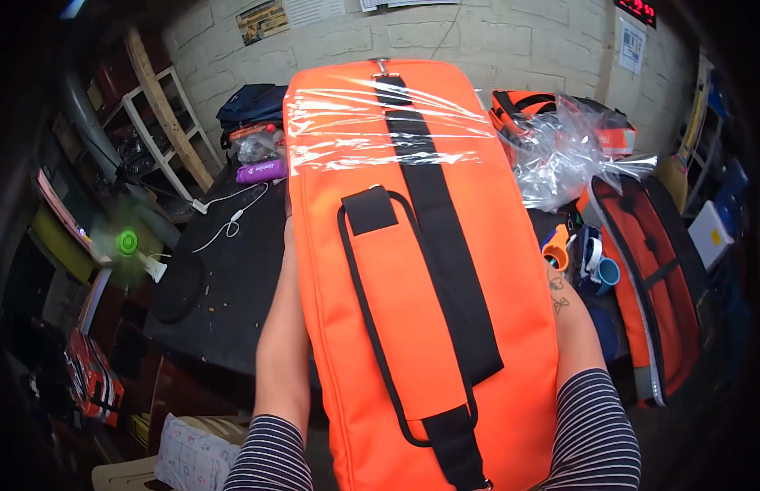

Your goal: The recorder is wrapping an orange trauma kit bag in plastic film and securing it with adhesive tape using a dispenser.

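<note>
A large bright orange bag fills the middle of the view, raised between my arms with its top tilted away. Clear plastic film is wrapped around its upper end. Down its front runs a black strap, with a metal clip at the top. An orange padded sleeve with black edging lies over the front. My left forearm reaches up along the bag's left side, and my right forearm along its right. Both hands hold the bag from its sides; their fingers are hidden behind it.
Behind the bag is a black table with a white cable and a purple pouch. Crumpled clear plastic lies at back right, near an open orange-and-black bag and a blue cup. A green fan stands at left.
</note>
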Tool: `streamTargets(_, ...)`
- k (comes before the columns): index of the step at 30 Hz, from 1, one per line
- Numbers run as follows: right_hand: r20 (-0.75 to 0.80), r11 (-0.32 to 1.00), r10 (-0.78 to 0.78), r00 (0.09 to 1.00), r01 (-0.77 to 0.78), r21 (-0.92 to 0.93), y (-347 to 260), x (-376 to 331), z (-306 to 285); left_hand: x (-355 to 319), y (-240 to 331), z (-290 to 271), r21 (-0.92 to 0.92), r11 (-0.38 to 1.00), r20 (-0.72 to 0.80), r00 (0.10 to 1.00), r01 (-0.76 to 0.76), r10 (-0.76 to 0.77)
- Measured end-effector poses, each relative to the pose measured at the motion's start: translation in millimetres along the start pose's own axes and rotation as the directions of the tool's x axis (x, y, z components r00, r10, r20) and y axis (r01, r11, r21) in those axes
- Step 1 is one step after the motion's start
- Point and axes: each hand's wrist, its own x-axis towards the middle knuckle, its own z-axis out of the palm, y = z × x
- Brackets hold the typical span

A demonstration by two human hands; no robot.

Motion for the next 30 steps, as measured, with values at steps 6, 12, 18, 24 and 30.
streamTargets(6, 0.098, 0.977, 0.026, 0.995, -0.046, 0.207, -76.7, 48.1, 104.7, -64.2, -17.9, 8.0, 0.084, 0.995, 0.023, 0.998, -0.054, 0.052)
streamTargets(12, 0.053, 0.871, -0.162, 0.985, 0.168, -0.462, -143.1, -23.0, 182.4, -166.4, -24.8, -100.1, 0.620, 0.765, 0.008, 0.976, -0.176, 0.219)
streamTargets(18, -0.106, 0.859, -0.327, 0.939, 0.248, -0.447, -174.8, 12.8, 178.0, -123.8, 57.1, 23.5, 0.555, 0.825, 0.019, 0.994, -0.103, 0.112)
streamTargets(24, 0.023, 0.771, -0.407, 0.913, 0.357, -0.528, -189.8, 4.0, 182.8, -145.7, 91.3, 16.5, 0.497, 0.811, 0.180, 0.951, -0.310, 0.253)
streamTargets(30, 0.068, 0.789, -0.520, 0.852, 0.509, -0.343, -171.9, -89.9, 127.4, -266.4, 121.6, -52.3, 0.490, 0.744, 0.220, 0.891, -0.454, 0.398)
